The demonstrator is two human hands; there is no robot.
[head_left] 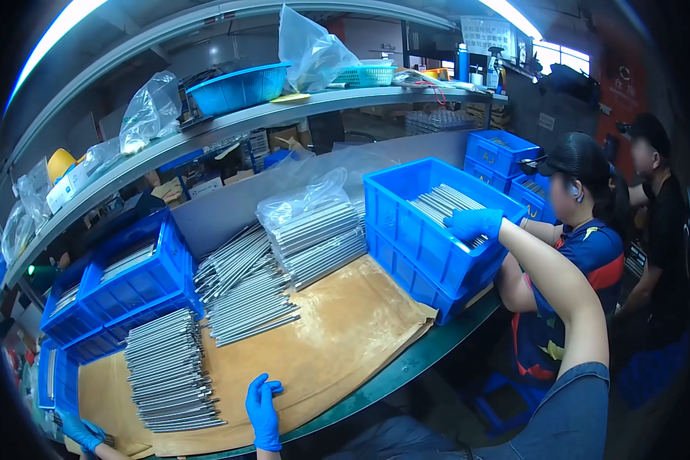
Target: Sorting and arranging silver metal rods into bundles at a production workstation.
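My right hand (475,225), in a blue glove, reaches into the upper of two stacked blue plastic bins (429,238). Its fingers are curled down over thin metal rods (446,198) lying in that bin; the fingertips are partly hidden. My left hand (263,412), also gloved in blue, hovers by the table's front edge with its fingers apart and nothing in them. Left of it a neat stack of metal rods (169,372) lies on brown paper (337,314). Looser rods (249,303) spread behind, beside plastic-wrapped bundles of rods (318,241).
More blue bins with rods (134,276) stand at the left. Another person's gloved hand (84,432) is at the lower left. A co-worker (579,253) stands close at the right, another person (652,207) behind. An overhead shelf (245,115) holds a blue basket (238,88) and plastic bags.
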